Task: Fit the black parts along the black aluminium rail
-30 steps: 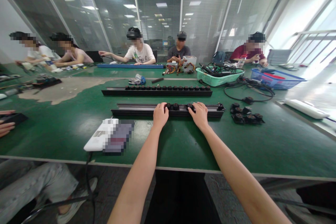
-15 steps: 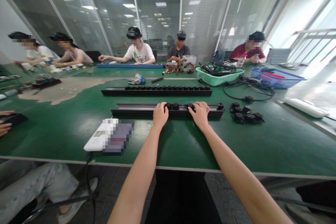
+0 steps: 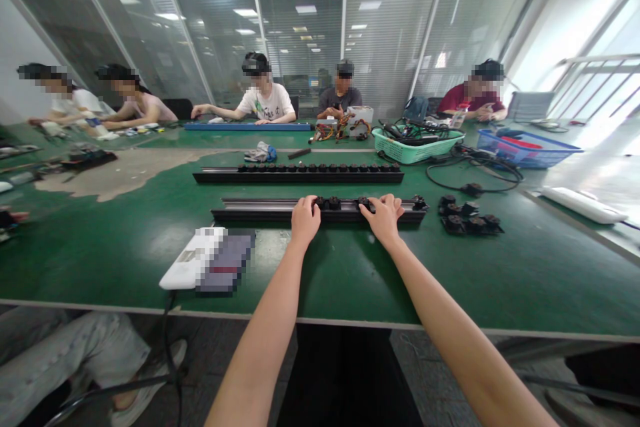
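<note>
In front of me on the green table lies a long black channel rail (image 3: pixel 260 210) with a silvery inside. My left hand (image 3: pixel 306 219) is closed at the rail's middle, its fingers at a small black block (image 3: pixel 321 202) that looks like a socket module. Another such black module (image 3: pixel 334 202) sits in the rail just right of it. With thumb and fingers, my right hand (image 3: pixel 384 219) grips a black socket module (image 3: pixel 363 203) at the rail, a gap away from the others. Some fingertips are hidden behind the rail's edge.
Behind lies a second rail (image 3: pixel 300 175) with a row of modules. Loose modules (image 3: pixel 473 217) lie at right, near a black cable (image 3: pixel 470 180). A green basket (image 3: pixel 417 150) and a blue basket (image 3: pixel 530 153) stand farther back. A white device (image 3: pixel 187 260) lies front left. Several people sit around.
My right hand has shifted very slightly, with its fingers a little differently bent at the module. My left hand stays put. At the left edge, another person's hand and a black part have drawn back.
</note>
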`<state>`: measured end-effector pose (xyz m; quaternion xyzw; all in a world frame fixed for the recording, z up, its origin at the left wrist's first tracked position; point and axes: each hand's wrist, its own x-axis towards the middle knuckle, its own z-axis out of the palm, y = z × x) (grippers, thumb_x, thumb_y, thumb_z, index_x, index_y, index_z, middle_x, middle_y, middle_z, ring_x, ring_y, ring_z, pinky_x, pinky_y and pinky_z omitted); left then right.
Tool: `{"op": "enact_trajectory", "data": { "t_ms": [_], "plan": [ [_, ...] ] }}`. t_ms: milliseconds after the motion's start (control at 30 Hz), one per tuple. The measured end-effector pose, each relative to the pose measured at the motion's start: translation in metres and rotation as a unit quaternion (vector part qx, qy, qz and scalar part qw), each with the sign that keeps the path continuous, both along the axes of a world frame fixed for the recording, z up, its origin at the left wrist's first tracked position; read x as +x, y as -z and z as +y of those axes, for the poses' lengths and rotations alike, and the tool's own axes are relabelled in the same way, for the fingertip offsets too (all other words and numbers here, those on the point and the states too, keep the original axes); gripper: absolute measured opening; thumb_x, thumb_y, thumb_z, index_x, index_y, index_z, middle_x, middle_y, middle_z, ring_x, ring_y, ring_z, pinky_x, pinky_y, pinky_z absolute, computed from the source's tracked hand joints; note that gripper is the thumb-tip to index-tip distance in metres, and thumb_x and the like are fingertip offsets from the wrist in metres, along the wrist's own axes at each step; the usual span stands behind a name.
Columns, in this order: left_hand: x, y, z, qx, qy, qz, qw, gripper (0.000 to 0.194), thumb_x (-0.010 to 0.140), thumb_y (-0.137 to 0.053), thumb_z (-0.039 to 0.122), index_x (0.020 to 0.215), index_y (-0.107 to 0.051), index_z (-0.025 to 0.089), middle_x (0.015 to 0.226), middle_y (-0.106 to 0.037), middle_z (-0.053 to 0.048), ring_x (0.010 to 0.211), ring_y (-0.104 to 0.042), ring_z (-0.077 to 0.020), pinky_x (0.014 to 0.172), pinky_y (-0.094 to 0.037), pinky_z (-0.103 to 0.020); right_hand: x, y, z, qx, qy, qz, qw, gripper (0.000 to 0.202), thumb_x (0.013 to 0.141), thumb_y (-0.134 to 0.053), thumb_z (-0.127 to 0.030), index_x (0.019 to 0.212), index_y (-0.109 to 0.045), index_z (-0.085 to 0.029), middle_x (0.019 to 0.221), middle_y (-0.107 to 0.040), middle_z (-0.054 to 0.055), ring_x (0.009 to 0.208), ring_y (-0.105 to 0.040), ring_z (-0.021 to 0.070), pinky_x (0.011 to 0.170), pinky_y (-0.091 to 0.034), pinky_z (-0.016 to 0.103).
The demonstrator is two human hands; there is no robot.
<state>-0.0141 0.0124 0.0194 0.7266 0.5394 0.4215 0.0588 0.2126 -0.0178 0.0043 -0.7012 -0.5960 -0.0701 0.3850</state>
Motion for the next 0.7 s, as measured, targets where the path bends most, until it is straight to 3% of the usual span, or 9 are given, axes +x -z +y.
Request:
{"op": "enact_trajectory", "data": {
  "t_ms": [700],
  "plan": [
    [-0.0012, 0.0021, 0.0008, 0.011, 0.005, -0.007, 1.000, 0.028, 0.094, -0.049, 0.015, 0.117, -0.065, 0.021, 0.115, -0.069, -0.011, 0.110, -0.066, -0.0249, 0.102, -0.052, -0.042, 0.0056, 0.0001, 0.0009, 0.006, 0.003, 0.004, 1.000, 0.033, 0.095, -0.052, -0.043, 0.096, -0.075, -0.018, 0.104, -0.051, 0.012, 0.104, -0.040, 0.0310, 0.094, -0.035, 0.051]
  ]
}}
